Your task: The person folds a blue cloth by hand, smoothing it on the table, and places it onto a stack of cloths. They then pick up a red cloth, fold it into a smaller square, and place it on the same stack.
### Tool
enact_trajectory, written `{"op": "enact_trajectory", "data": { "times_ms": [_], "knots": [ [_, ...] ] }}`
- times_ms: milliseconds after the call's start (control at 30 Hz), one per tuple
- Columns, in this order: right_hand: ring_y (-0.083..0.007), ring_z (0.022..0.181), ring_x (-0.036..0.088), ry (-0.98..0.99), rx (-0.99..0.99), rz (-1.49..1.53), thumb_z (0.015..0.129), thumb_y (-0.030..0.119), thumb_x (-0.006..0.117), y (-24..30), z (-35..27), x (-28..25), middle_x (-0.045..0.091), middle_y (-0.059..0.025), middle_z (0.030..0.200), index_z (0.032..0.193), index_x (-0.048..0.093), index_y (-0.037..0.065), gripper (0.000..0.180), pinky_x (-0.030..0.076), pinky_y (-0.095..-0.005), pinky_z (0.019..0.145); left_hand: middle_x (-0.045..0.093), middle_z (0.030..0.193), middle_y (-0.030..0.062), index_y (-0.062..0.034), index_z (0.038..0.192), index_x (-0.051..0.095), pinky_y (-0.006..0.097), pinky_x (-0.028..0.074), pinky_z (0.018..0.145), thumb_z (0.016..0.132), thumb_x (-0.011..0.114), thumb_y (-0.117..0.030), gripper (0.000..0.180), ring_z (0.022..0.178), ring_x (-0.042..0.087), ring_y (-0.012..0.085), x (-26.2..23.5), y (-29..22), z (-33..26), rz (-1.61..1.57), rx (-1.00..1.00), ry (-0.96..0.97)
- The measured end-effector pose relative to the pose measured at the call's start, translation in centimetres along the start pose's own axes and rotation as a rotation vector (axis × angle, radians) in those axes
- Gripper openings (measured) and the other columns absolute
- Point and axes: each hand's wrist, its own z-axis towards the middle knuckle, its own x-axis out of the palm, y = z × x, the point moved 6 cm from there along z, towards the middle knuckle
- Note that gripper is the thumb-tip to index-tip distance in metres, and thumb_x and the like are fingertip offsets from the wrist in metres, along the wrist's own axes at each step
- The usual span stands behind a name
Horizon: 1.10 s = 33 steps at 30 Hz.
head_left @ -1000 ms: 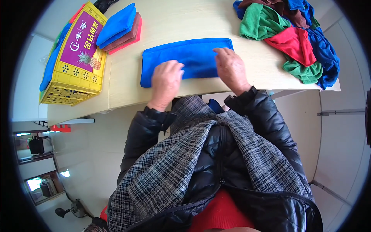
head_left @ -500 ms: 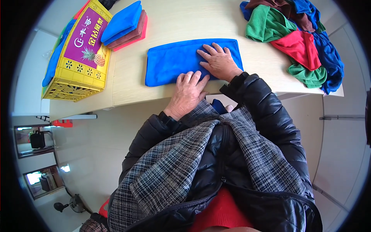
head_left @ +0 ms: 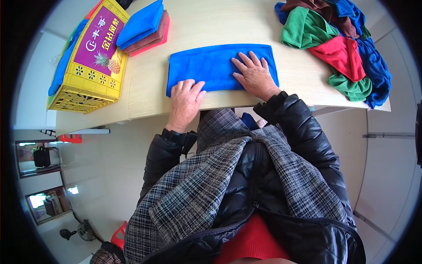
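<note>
- My left hand [head_left: 185,100] lies palm down at the near left corner of the folded blue cloth [head_left: 211,66]; its fingers [head_left: 190,86] are stretched out flat and close together, their tips on the cloth, gripping nothing.
- My right hand [head_left: 255,77] rests flat on the right part of the same cloth, fingers [head_left: 246,61] spread and pointing away from me, pressing down rather than holding anything.
- The blue cloth is one long folded rectangle, lying flat on the pale wooden table [head_left: 206,24] close to its near edge, right in front of me.
- Beyond it to the left sits one stack of folded cloths [head_left: 147,26]: I count three, a blue one on top, a brown one under it and a red one at the bottom.
- At the left end of the table is one yellow plastic crate [head_left: 88,57] with a purple printed panel; something blue hangs at its far side, I cannot tell what.
- At the right end lies one loose heap of cloths [head_left: 343,48], in green, red, blue and brown; they are too tangled to count exactly.
- Both my sleeves are black and padded, and a checked scarf [head_left: 211,185] hangs at my chest.
</note>
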Motion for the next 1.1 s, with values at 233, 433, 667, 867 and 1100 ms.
{"op": "enact_trajectory", "data": {
  "times_ms": [233,433,667,867,1100],
  "knots": [
    [-0.0392,0.145,0.033,-0.048,-0.003,0.112,0.100,0.041,0.054,3.5,0.3,-1.2,0.040,-0.0123,0.156,0.149,0.045,0.015,0.056,0.024,-0.0618,0.116,0.062,0.121,0.0135,-0.0064,0.121,0.067,0.044,0.043,0.098,0.094,0.064,-0.018,0.029,0.113,0.057,0.0321,-0.1,1.8,1.3,-0.047,-0.110,-0.041],
    [-0.0364,0.145,0.035,0.002,-0.022,0.152,0.098,0.038,0.056,5.2,-0.1,-0.1,0.043,-0.0123,0.154,0.147,0.048,0.014,0.055,0.025,-0.0598,0.117,0.053,0.143,0.0159,-0.0066,0.133,0.060,0.043,0.036,0.111,0.100,0.054,-0.028,0.040,0.133,0.048,0.0344,3.1,0.6,2.9,0.043,-0.004,0.052],
    [-0.0337,0.145,0.035,-0.134,0.026,0.064,0.098,0.034,0.056,-1.0,-3.7,-0.8,0.044,-0.0109,0.154,0.145,0.050,0.014,0.052,0.027,-0.0561,0.117,0.050,0.146,0.0180,-0.0047,0.138,0.056,0.045,0.036,0.112,0.100,0.054,-0.033,0.047,0.137,0.043,0.0358,2.5,4.6,0.5,0.090,-0.090,0.068],
    [-0.0333,0.132,0.049,-0.074,0.042,0.203,0.095,0.027,0.061,-5.3,-2.1,-4.0,0.056,-0.0117,0.141,0.134,0.059,0.010,0.042,0.038,-0.0474,0.110,0.056,0.140,0.0175,-0.0035,0.135,0.057,0.046,0.040,0.108,0.095,0.062,-0.026,0.046,0.129,0.052,0.0357,0.8,8.6,3.7,0.020,-0.126,0.092],
    [-0.0327,0.117,0.058,-0.067,-0.012,0.103,0.089,0.025,0.067,-7.3,3.5,-2.3,0.064,-0.0114,0.123,0.124,0.065,0.009,0.039,0.045,-0.0433,0.102,0.064,0.126,0.0148,-0.0046,0.121,0.063,0.044,0.044,0.102,0.088,0.070,-0.020,0.037,0.120,0.057,0.0344,3.7,11.5,9.7,-0.001,-0.132,0.300]
  ]
}}
